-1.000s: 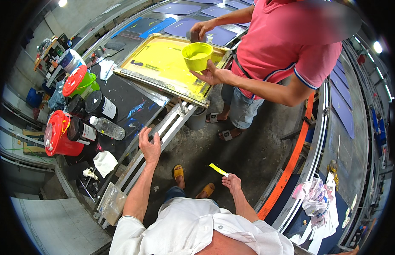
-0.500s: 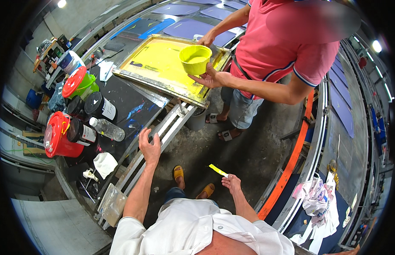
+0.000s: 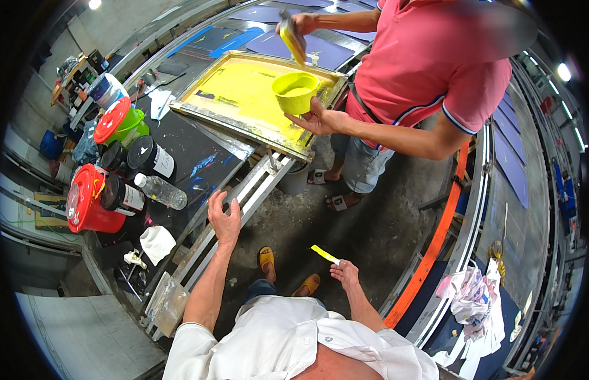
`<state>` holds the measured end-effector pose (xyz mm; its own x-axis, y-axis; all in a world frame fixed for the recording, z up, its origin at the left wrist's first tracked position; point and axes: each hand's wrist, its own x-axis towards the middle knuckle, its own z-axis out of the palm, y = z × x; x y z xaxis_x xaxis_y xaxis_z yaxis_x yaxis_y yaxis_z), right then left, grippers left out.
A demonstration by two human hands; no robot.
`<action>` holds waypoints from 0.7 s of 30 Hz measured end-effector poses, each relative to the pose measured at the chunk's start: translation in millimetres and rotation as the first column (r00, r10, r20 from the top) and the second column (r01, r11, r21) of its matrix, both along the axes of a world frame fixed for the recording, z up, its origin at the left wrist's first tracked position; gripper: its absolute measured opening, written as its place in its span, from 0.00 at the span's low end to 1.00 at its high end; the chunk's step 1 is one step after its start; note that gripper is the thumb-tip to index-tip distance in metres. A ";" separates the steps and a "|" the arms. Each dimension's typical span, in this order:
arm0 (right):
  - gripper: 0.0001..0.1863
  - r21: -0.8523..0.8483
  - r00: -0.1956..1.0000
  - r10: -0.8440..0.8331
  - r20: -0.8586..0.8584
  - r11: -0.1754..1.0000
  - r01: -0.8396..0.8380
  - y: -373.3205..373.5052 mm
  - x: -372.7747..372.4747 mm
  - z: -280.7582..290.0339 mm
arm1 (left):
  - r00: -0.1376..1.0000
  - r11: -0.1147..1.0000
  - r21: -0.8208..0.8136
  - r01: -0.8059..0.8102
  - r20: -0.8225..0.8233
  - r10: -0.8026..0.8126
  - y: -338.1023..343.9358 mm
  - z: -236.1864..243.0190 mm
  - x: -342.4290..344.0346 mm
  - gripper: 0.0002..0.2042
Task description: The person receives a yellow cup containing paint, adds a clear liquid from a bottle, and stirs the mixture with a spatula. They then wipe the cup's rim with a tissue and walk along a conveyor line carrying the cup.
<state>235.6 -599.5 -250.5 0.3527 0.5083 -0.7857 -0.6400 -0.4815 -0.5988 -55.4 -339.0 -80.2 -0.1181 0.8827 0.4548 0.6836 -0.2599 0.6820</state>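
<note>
Our right grip (image 3: 346, 272) is clasped on the white end of a yellow-smeared strip (image 3: 322, 253), which points away from us over the floor (image 3: 285, 218). Our left grip (image 3: 224, 220) is released and loosely curled beside the metal rail (image 3: 261, 185); we cannot tell whether it touches. Ahead, a co-worker (image 3: 427, 88) holds a yellow tub (image 3: 294, 102) over a yellow-coated framed screen (image 3: 228, 88), with a dark, yellow-smeared tool (image 3: 293, 43) raised above it.
</note>
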 end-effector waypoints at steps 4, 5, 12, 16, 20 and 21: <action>0.12 -0.014 1.000 -0.002 0.002 1.000 0.002 2.7 0.0 1.5 | 1.000 1.000 0.007 0.006 -0.004 -0.006 0.6 -1.0 -0.3 0.14; 0.12 -0.011 1.000 0.000 0.001 1.000 0.000 3.2 -0.1 1.7 | 1.000 1.000 0.015 0.007 -0.013 -0.007 0.7 -1.5 -0.7 0.14; 0.12 -0.004 1.000 0.000 0.006 1.000 0.000 3.9 0.0 1.6 | 1.000 1.000 0.026 0.009 -0.021 -0.008 0.9 -3.1 -1.5 0.14; 0.12 -0.005 1.000 0.000 0.011 1.000 0.000 4.4 0.4 2.3 | 1.000 1.000 0.023 0.009 -0.023 -0.009 1.1 -2.3 -1.5 0.14; 0.11 0.011 1.000 0.010 -0.002 1.000 -0.010 3.0 1.6 0.2 | 1.000 1.000 0.025 0.010 -0.023 -0.010 1.5 -2.6 -1.3 0.14; 0.11 0.011 1.000 0.012 -0.001 1.000 -0.012 3.0 1.5 0.4 | 1.000 1.000 0.024 0.011 -0.022 -0.010 1.2 -2.5 -1.5 0.14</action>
